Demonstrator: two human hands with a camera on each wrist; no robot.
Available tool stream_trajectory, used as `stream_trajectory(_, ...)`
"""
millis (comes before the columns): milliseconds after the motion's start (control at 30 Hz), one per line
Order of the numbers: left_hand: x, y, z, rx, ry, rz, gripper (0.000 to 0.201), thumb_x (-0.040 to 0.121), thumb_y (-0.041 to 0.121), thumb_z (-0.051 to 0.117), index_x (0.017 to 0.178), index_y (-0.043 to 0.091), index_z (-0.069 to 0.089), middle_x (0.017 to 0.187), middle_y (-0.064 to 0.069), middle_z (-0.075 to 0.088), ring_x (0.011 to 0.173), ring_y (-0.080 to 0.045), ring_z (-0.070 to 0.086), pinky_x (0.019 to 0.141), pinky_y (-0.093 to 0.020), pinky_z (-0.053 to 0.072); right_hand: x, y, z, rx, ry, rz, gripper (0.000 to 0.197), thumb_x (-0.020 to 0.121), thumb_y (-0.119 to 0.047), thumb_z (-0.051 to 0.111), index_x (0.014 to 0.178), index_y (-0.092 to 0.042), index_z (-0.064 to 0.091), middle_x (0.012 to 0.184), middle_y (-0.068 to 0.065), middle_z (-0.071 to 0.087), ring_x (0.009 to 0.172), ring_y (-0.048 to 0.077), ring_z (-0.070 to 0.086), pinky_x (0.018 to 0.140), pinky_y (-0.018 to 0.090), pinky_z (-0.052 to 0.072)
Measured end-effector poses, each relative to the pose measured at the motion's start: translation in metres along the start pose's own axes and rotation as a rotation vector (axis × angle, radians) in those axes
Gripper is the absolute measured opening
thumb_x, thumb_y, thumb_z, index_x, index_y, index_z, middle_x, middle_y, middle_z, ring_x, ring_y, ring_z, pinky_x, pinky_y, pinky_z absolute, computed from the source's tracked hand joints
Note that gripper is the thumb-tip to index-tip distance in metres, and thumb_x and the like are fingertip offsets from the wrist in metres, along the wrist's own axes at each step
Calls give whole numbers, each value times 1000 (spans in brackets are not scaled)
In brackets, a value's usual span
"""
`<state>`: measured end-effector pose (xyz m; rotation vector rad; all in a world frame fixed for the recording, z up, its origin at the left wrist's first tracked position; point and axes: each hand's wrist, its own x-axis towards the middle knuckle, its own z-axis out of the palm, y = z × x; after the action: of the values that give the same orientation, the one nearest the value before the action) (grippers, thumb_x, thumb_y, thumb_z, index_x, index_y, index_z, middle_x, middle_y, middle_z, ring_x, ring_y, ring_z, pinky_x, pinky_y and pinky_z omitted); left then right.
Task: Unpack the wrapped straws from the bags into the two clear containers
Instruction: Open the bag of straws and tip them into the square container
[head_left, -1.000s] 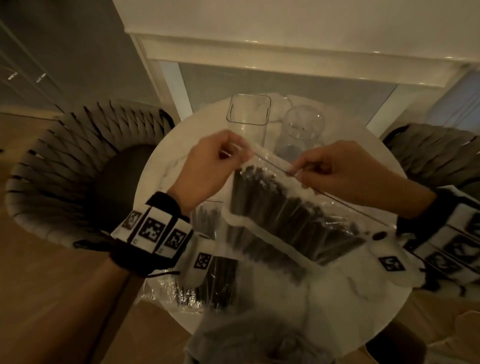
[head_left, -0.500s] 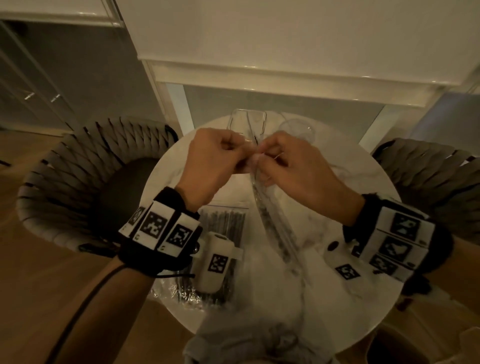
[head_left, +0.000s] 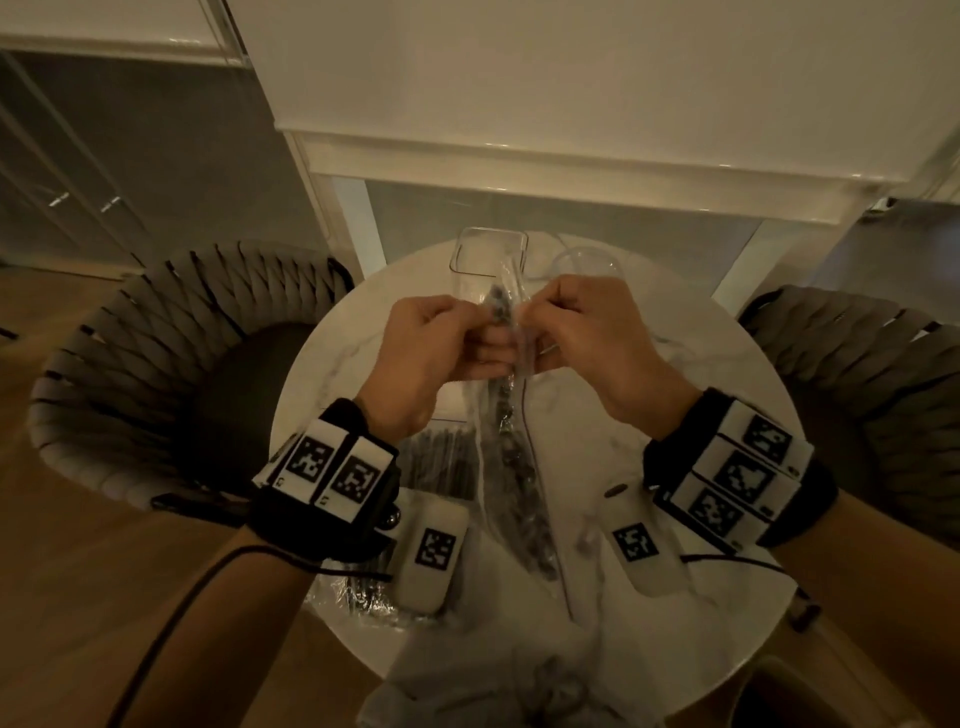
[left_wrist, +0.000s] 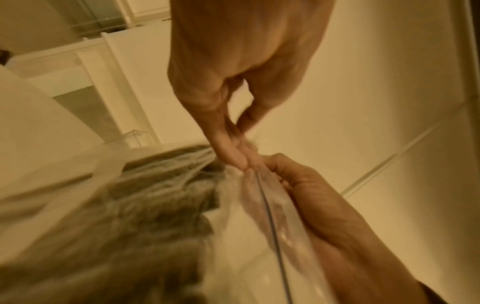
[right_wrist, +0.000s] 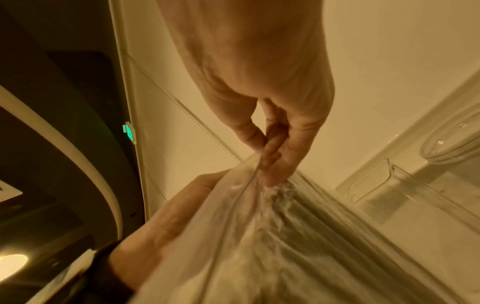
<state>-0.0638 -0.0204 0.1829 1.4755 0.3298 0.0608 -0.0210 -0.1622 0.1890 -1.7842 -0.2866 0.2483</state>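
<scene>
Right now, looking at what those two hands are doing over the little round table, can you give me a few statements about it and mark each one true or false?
1. Both hands, left hand and right hand, pinch the top of the same clear bag of straws. True.
2. The square clear container already holds straws. False: it looks empty, as does the round clear container beside it.
3. A second bag of straws lies on the marble table. True.
4. The held bag rests flat on the table. False: it hangs from the fingers.
5. A woven chair stands on each side of the table. True.
</scene>
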Motion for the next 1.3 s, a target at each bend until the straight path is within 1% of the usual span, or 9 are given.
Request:
stream_trajectory(100, 10, 0, -9, 105, 153, 91, 11, 92, 3, 54, 89, -6, 59, 55, -5, 63, 60, -20, 70, 60, -31, 61, 0, 5, -4, -41, 17, -10, 9, 82, 6, 58, 76, 11, 63, 54, 6, 67, 49, 18, 68, 49, 30, 59)
stream_trajectory(233, 5, 1, -1, 321, -43, 69, 31, 86, 31, 66, 93, 1, 64, 81, -10, 73, 72, -20, 73, 62, -29, 60, -1, 6, -6, -89, -87, -16, 13, 89, -1, 58, 88, 7, 68, 72, 16, 72, 59, 20, 72, 57, 32, 61)
stream_trajectory(400, 9, 0, 3, 311, -47, 119, 15, 88, 10, 63, 90, -5, 63, 79, -19, 71, 67, -22, 71, 64, -30, 61, 3, 7, -6, -135, -78, -31, 15, 86, -5, 59, 82, 2, 71, 71, 14, 73, 61, 20, 72, 62, 39, 62)
stream_trajectory(600, 10, -6, 18, 779, 188, 397, 12, 85, 14, 59, 80, 3, 56, 66, -4, 62, 65, -21, 63, 64, -38, 53, 12, 12, 1, -503, 94, -203, 20, 81, -16, 64, 67, -2, 65, 57, 10, 68, 51, 19, 67, 57, 41, 58)
stream_trajectory(767, 15, -6, 19, 721, 197, 427, 11, 84, 10, 60, 81, 4, 52, 67, -9, 62, 64, -25, 64, 61, -37, 51, 18, 12, 2, -500, 128, -200, 15, 82, -18, 62, 76, -5, 62, 66, 10, 68, 60, 21, 67, 59, 40, 57)
stream_trajectory(900, 17, -10, 14, 680, 31, 509, 9, 89, 3, 51, 85, 11, 53, 67, -12, 62, 62, -26, 61, 60, -32, 54, 18, 12, -3, -365, -58, -57, 11, 85, -18, 63, 91, -8, 65, 72, 7, 72, 56, 12, 68, 58, 27, 59)
stream_trajectory(1000, 19, -20, 17, 873, 91, 521, 13, 85, 3, 53, 82, 7, 64, 68, -5, 55, 65, -21, 49, 58, -17, 29, 23, 12, -4, -472, 61, -159, 9, 81, -16, 65, 79, -7, 68, 62, 5, 70, 51, 9, 62, 58, 20, 51)
stream_trajectory(1167, 23, -23, 22, 644, 180, 394, 2, 82, 13, 64, 81, 14, 63, 77, 6, 61, 74, -16, 62, 71, -32, 56, 25, 20, 2, -277, 62, -62, 11, 83, -20, 66, 88, -11, 62, 69, 6, 68, 51, 7, 61, 49, 20, 52)
stream_trajectory(1300, 19, -21, 7, 819, 182, 544, 13, 79, 0, 64, 77, 13, 67, 88, 0, 44, 70, -6, 44, 68, -13, 43, 27, 28, -17, -546, 84, -125, 16, 76, -4, 67, 88, -9, 59, 60, -6, 52, 52, 3, 49, 52, 4, 39)
